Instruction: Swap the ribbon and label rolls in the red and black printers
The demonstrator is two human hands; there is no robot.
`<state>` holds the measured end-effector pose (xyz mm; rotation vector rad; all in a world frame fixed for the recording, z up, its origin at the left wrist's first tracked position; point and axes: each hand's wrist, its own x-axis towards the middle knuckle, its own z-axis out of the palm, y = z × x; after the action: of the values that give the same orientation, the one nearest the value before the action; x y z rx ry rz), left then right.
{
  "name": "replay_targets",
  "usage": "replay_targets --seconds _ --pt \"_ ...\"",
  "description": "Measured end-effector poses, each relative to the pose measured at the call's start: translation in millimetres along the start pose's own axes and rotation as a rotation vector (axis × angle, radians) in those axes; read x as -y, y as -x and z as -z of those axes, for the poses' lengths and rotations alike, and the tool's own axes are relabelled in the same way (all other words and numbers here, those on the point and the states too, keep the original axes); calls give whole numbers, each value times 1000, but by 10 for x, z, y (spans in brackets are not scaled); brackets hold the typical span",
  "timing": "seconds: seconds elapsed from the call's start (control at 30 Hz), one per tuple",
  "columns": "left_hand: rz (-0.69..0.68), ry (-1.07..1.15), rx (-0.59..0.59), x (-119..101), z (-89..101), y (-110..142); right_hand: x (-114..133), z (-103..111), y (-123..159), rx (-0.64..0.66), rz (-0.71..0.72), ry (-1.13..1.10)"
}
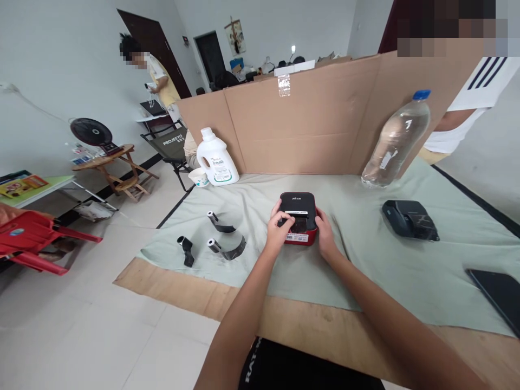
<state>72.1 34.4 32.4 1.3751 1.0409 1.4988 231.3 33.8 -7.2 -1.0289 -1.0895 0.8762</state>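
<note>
A small black-and-red label printer [299, 203] sits on the cloth in front of me, with a white strip across its front. My left hand [279, 230] holds its left side, with thumb and bent fingers at the front near the white strip. Against its right side, my right hand [326, 235] is closed, fingers along the edge. To the left lie small rolls with dark strips: an upper roll [219, 222], a lower roll [226, 249] and a roll nearest the left edge [187, 252]. Whether the left fingertips pinch anything small is unclear.
A cardboard panel [300, 130] stands across the table's back. Before it are a white jug [218, 157], a paper cup [199, 177] and a clear bottle [396, 143]. At right lie a black device [408, 219] and a phone [496, 297]. Two people stand beyond.
</note>
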Motion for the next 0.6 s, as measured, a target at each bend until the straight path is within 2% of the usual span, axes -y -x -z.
replay_targets --seconds 0.1,0.2,0.3,0.37,0.47,0.53,0.6 --pt "184 96 -75 -6 -9 7 22 127 72 143 91 102" --pt "365 229 -43 -53 -12 32 42 312 107 288 100 238" --pt "395 275 52 -134 2 45 84 397 136 350 123 426" --pt "390 266 81 -215 57 4 157 329 133 350 163 516" --pt "329 245 88 -402 300 -209 344 -14 16 324 230 551" --pt "254 224 108 -555 597 -467 475 -403 -151 325 283 517" --pt "208 170 121 -690 986 -784 549 -882 -358 338 324 455"
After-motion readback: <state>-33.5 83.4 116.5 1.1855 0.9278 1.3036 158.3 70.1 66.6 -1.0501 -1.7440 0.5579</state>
